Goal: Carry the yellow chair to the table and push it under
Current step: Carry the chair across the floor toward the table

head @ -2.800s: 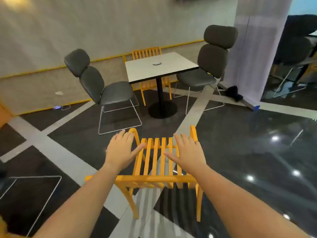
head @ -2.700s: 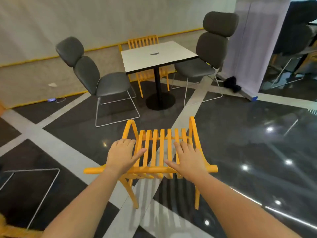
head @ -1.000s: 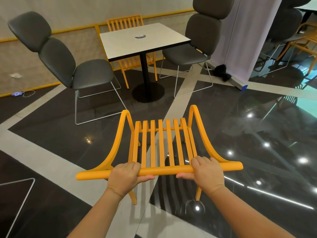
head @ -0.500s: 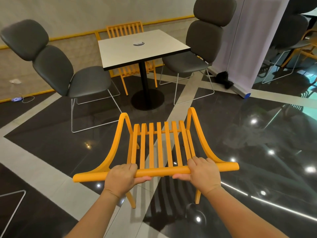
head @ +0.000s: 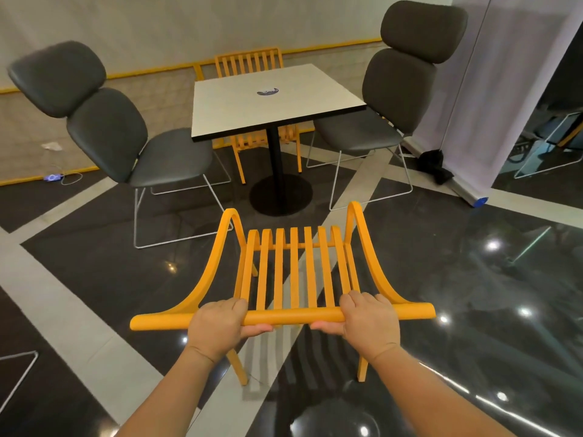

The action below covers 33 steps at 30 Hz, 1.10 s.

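Note:
The yellow slatted chair (head: 295, 272) is right in front of me, its back toward me and its seat pointing at the table. My left hand (head: 220, 326) and my right hand (head: 367, 320) both grip the top rail of its backrest, a shoulder's width apart. Its rear legs show just below my wrists. The white square table (head: 274, 104) on a black pedestal stands straight ahead, a short way beyond the chair's front edge.
A grey padded chair (head: 126, 146) flanks the table on the left and another grey chair (head: 388, 99) on the right. A second yellow chair (head: 249, 63) sits at the table's far side. A white banner stand (head: 504, 89) rises at right. The dark floor is glossy.
My hands went from hovering over the backrest to gripping its top rail. The chair and I have moved closer to the table, which now looms larger ahead.

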{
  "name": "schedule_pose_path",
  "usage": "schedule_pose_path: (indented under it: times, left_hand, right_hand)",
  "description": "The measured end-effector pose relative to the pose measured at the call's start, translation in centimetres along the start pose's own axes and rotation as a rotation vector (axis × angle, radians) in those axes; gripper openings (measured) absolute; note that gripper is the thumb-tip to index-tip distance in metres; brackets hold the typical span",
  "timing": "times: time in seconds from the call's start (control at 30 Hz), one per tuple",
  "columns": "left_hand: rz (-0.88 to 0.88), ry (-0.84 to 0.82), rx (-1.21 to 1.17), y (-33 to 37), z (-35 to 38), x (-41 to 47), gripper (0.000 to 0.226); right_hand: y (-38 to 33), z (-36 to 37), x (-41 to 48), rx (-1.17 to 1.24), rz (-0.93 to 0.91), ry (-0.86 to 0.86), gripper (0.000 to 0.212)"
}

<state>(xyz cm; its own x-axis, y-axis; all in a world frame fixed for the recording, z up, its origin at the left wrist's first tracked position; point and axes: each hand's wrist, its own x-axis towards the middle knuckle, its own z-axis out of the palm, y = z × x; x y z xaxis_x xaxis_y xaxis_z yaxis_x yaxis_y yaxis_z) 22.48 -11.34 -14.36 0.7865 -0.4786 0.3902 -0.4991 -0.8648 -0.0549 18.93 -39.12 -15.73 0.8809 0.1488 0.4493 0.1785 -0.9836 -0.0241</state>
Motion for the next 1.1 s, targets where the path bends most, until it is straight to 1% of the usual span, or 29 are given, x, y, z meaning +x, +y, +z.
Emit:
schedule_pose_path:
  times: [0.3, 0.6, 1.1]
  left_hand:
    - [-0.035, 0.034, 0.019, 0.8, 3.1, 6.3, 0.075]
    - [-0.074, 0.017, 0.054, 1.0, 5.7, 12.6, 0.072]
    - [-0.135, -0.007, 0.063, 0.7, 9.0, 21.1, 0.071]
  right_hand:
    - [5.8, 3.1, 5.8, 0.000, -0.049, 0.019, 0.073]
    - [10.8, 5.8, 11.5, 0.015, -0.070, 0.013, 0.075]
    - [16.8, 9.5, 19.7, 0.053, -0.156, 0.035, 0.076]
